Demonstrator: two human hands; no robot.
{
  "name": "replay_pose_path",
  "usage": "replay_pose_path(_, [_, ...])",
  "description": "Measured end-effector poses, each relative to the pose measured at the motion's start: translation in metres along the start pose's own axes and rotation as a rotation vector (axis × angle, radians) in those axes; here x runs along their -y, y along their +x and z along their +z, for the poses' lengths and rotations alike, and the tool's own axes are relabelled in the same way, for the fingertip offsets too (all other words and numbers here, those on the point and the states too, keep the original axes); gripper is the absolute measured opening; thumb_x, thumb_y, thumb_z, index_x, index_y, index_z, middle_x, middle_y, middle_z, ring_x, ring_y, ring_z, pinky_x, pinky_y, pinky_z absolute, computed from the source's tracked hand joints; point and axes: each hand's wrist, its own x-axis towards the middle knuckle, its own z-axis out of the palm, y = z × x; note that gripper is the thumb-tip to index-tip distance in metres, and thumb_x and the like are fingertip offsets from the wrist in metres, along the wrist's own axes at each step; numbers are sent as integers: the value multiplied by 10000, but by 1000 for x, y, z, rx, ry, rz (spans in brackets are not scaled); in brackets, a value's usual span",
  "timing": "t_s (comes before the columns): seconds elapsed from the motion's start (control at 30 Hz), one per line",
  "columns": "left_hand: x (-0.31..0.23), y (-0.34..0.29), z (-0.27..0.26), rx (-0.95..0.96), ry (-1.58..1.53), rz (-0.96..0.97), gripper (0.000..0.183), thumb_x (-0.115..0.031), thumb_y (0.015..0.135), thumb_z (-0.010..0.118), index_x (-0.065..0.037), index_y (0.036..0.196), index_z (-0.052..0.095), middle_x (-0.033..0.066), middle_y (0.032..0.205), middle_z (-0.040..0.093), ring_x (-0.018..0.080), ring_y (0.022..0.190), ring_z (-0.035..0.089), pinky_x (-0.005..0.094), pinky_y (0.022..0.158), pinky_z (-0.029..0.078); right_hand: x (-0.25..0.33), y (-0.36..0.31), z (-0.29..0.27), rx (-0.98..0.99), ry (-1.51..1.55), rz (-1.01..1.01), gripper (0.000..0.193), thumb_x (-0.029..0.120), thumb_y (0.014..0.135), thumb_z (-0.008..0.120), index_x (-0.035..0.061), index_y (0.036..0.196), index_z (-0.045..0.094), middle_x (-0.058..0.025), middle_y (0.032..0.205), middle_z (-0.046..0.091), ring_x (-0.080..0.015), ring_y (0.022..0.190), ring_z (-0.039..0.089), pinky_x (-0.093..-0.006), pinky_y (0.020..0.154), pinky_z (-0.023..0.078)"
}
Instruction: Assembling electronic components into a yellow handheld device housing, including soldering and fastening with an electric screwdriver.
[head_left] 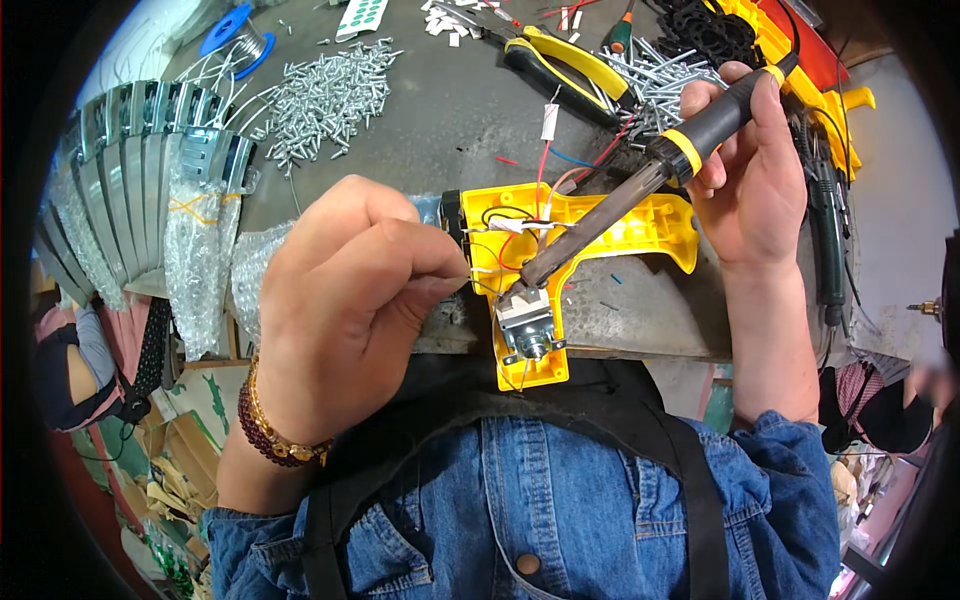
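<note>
My right hand (752, 165) grips a soldering iron (622, 205) by its black handle with yellow rings. Its tip reaches down to a metal-and-white component (528, 325) in a yellow plastic housing half (628, 228). Thumb and forefinger of my left hand (365, 275) pinch a thin solder wire (484, 288), whose end comes close to the iron's tip. The housing lies open-side up at the bench's near edge, with its handle pointing right. Red, black and white wires (508, 222) run inside it, and a black round part (452, 215) sits at its left end.
Loose screws (328, 98) are heaped at the back left, beside a blue spool of solder (240, 48). Curved metal pieces (125, 185) fan out at left. Yellow-handled pliers (575, 62), longer screws (662, 85) and yellow housings (850, 100) lie at the back right. Another black-handled tool (828, 235) hangs at right.
</note>
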Motion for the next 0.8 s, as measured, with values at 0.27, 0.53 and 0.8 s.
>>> replay_pose_path(0.27, [-4,1,3,6,23,26,153,30,744,746,-41,843,655,72,839,565,222,768,564,311,670,449,2,-2,0,11,5,-13,309,340,1076,424,82,1192,548,-163,934,693,-124,553,550,-252,489,410])
replay_pose_path(0.53, [-4,1,5,13,8,21,161,25,738,752,-46,854,666,73,839,559,229,764,564,317,671,454,3,-1,0,14,16,-17,327,345,1076,422,70,1207,540,-161,945,696,-127,564,561,-241,494,426])
replay_pose_path(0.8, [-4,21,-57,526,-163,-100,204,6,689,757,-23,878,687,72,877,603,218,797,586,361,711,457,3,-2,-1,-16,20,-18,331,345,1076,421,66,1223,523,-158,951,695,-128,565,561,-240,498,430])
